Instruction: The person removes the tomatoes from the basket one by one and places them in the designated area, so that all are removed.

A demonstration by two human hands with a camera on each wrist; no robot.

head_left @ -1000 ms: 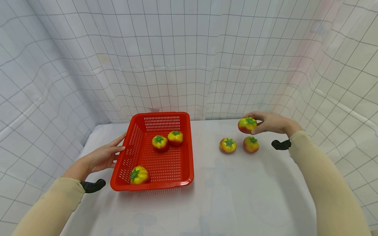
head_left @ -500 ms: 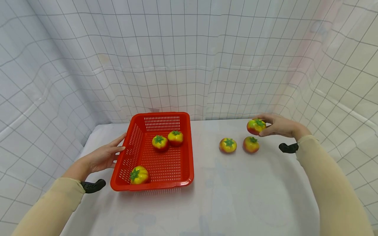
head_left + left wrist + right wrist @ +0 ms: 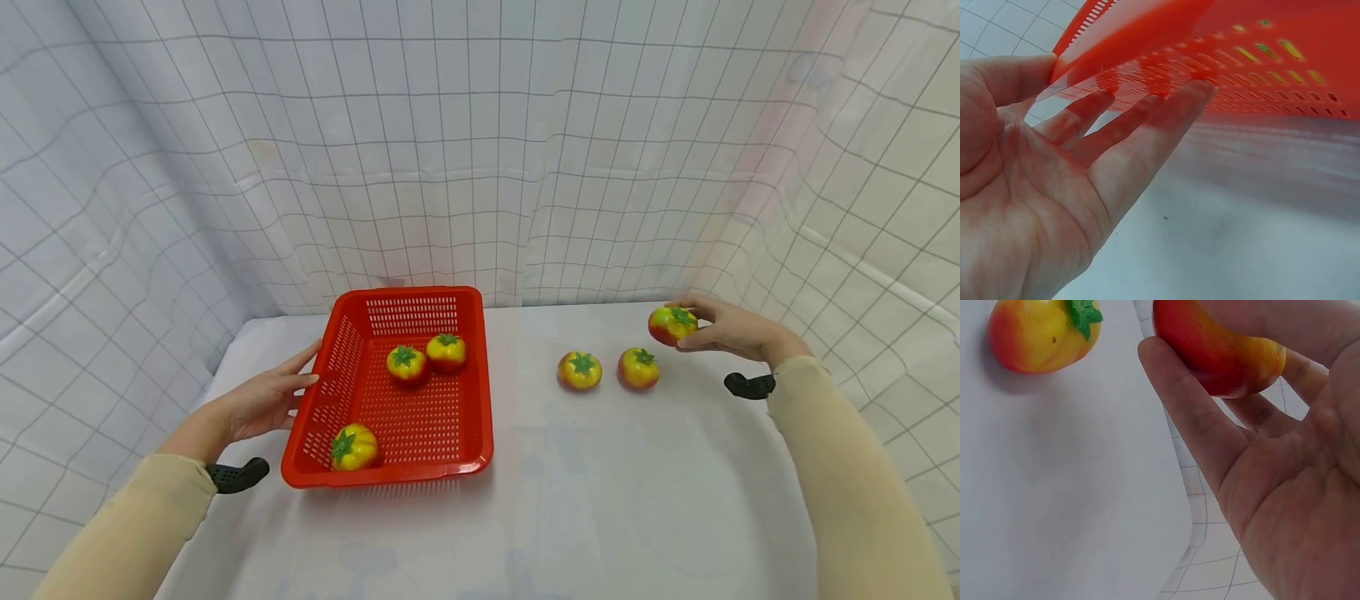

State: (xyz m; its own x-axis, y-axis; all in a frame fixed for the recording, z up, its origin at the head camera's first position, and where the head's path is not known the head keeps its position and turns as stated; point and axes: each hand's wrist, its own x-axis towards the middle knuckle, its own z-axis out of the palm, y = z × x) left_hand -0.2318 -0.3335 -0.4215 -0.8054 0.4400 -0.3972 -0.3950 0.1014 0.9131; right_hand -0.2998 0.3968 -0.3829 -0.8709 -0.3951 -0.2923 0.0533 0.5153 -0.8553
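Observation:
My right hand (image 3: 729,328) holds a red-and-yellow tomato (image 3: 672,326) with a green leafy top between thumb and fingers, at the back right of the table. In the right wrist view the held tomato (image 3: 1222,353) sits at the fingertips, away from the palm. Two similar tomatoes lie to its left, one nearer (image 3: 638,368) and one farther off (image 3: 579,371). My left hand (image 3: 258,406) touches the left side of a red plastic basket (image 3: 485,392). In the left wrist view its fairly straight fingers (image 3: 1154,134) rest against the slotted outer wall, thumb at the rim.
Inside the basket are three tomatoes: two side by side toward the back (image 3: 406,365) (image 3: 446,352), and one in the front left corner (image 3: 354,447). White cloth with a grid pattern (image 3: 480,167) encloses the white table (image 3: 600,500) at the back and sides.
My right hand has moved to the right with the tomato, from above the nearer loose one to beyond it. The left hand and basket have stayed nearly still.

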